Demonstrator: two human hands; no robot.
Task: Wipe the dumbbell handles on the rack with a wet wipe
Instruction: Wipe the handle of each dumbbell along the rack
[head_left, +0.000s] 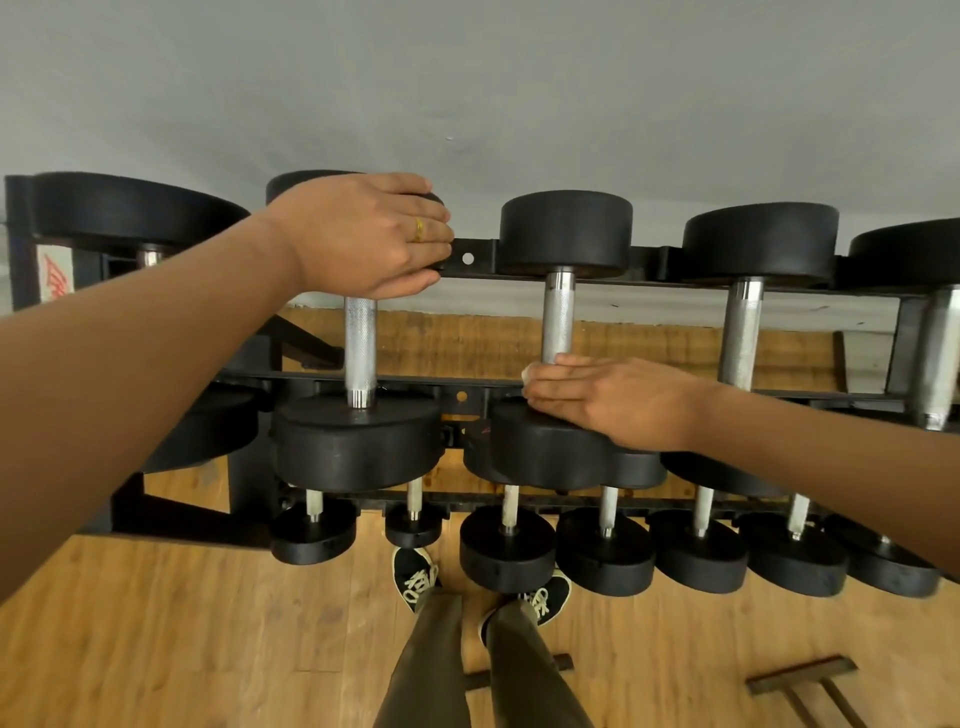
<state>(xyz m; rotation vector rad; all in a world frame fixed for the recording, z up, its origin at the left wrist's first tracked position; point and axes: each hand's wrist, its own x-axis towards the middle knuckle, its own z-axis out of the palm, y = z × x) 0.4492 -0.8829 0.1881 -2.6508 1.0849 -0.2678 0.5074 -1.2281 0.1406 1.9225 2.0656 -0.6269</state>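
On top tier of rack (470, 258), near end of third dumbbell handle (558, 317) from left: white wet wipe (527, 375) peeks out under right hand (613, 402), fingers (550, 387) near straight, pressing wipe against handle just above near head. Left hand (363, 234) on neighbouring dumbbell (360, 348) to left, fingers curled over its far head, gripping it. Smaller dumbbells (506, 551) line lower tier. Below: wood floor (182, 623), two dark shoes (415, 577)
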